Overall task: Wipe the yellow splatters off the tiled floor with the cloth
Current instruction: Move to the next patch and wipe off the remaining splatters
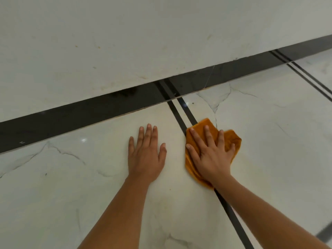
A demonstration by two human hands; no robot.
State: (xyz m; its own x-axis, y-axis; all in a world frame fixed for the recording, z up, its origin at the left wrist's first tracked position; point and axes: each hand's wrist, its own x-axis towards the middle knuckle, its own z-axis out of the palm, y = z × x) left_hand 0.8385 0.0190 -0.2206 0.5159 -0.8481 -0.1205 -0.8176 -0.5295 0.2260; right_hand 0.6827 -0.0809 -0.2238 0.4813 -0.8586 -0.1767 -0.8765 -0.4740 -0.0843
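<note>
Lying under right fingers (209,136), orange cloth (233,139)

The orange-yellow cloth (230,136) lies crumpled and pressed flat just right of the frame's centre. It rests on the glossy white, grey-veined tiled floor (278,141), covers part of a double black stripe, and sits beneath the spread right hand (212,157).

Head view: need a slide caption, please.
Right hand presses an orange cloth on the tiled floor; left hand rests flat beside it.

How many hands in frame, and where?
2. Left hand flat on the bare floor tile; right hand, beside it, pressing the orange cloth over the black double stripe. No others visible.
</note>
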